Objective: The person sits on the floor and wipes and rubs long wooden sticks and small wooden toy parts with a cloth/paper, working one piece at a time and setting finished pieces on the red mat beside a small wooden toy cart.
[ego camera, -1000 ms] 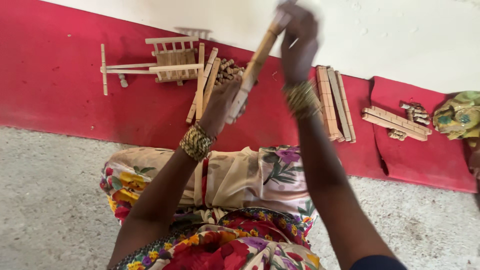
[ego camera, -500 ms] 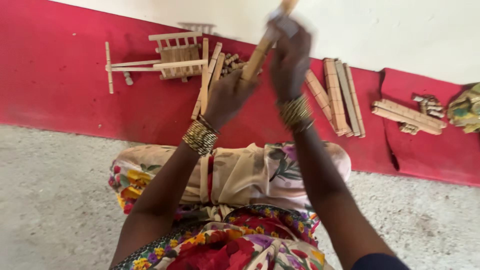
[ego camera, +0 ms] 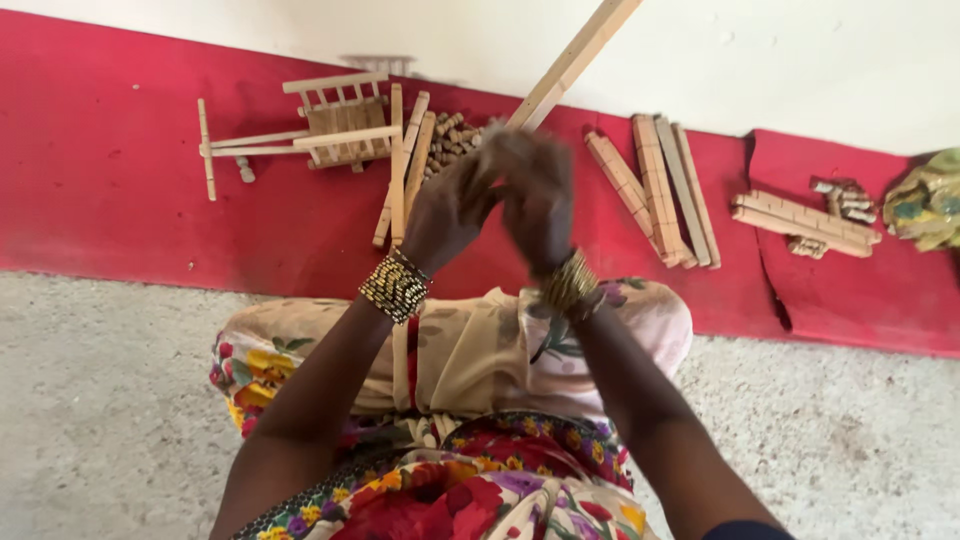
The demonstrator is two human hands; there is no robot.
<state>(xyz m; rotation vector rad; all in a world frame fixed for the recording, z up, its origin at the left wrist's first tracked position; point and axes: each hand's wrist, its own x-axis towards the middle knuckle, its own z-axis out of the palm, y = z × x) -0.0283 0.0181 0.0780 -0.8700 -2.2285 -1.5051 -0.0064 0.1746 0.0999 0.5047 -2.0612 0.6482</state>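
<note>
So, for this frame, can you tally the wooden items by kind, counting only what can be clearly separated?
Long wooden stick held in both hands, left hand and right hand: 1
Small assembled wooden frame: 1
Flat slats lying together in the middle: 4
Piles of short pegs, too small to count singly: 1
Total: 7

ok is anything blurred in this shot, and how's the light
Head view: both hands, left hand and right hand, are smeared by motion blur around the wooden slat; the wooden frame and red floor strip stay sharp. Light is soft and even, without glare or hard shadows.
</note>
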